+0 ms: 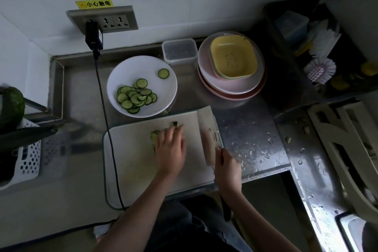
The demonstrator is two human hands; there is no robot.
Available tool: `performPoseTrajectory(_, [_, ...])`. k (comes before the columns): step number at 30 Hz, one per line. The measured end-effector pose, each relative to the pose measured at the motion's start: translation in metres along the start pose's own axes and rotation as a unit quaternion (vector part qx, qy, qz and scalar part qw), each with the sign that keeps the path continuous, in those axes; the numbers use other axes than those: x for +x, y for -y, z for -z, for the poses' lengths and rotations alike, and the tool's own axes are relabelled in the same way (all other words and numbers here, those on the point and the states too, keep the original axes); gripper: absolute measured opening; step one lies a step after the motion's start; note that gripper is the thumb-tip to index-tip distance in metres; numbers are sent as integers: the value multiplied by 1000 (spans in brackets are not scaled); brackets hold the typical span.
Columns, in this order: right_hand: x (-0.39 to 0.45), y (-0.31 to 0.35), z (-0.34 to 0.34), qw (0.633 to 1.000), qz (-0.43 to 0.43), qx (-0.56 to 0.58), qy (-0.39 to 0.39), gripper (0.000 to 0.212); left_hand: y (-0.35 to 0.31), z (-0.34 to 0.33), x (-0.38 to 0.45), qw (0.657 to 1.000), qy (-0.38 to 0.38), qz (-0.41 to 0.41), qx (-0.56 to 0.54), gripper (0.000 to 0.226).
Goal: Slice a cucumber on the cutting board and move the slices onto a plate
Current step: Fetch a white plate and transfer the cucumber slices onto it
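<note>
While hands [170, 147] work, cable [106, 120] crosses board [131, 170]

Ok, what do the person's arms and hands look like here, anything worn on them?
Both are bare. The left hand and right hand show no gloves, and no rings, watch or wristband that I can make out. Both forearms are uncovered all the way to the bottom edge of the frame, with no sleeve in view. The fingers are blurred.
</note>
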State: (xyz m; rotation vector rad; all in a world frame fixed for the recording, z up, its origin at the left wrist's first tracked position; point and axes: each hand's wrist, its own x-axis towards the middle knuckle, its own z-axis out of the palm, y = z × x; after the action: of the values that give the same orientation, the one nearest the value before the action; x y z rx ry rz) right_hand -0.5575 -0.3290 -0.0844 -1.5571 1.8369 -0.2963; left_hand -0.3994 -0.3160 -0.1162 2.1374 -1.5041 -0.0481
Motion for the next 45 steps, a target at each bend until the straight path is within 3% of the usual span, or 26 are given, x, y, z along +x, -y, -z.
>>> performPoseTrajectory(3, [4, 16, -17, 999, -4, 10, 44, 40, 30, 14, -29, 996, -1, 85, 12, 59])
performPoseTrajectory(7, [10, 30, -31, 997, 15, -21, 72, 38, 32, 12, -53, 985, 136, 98, 47, 93])
performPoseTrajectory(10, [11, 31, -33, 996, 27, -31, 79, 37, 24, 3, -53, 975, 177, 120, 68, 90])
performPoseTrajectory(15, [8, 25, -28, 994, 47, -41, 95, 35, 30, 1, -50, 980, 158, 97, 67, 76])
performPoseTrajectory(21, [-7, 21, -27, 979, 88, -86, 165, 36, 29, 1, -45, 984, 148, 87, 53, 79])
performPoseTrajectory(33, [-17, 20, -23, 981, 84, -52, 167, 37, 26, 6, -37, 990, 77, 104, -63, 70])
performPoseTrajectory(45, [-22, 11, -23, 980, 95, -48, 167, 36, 22, 2, -23, 990, 66, 82, -92, 63])
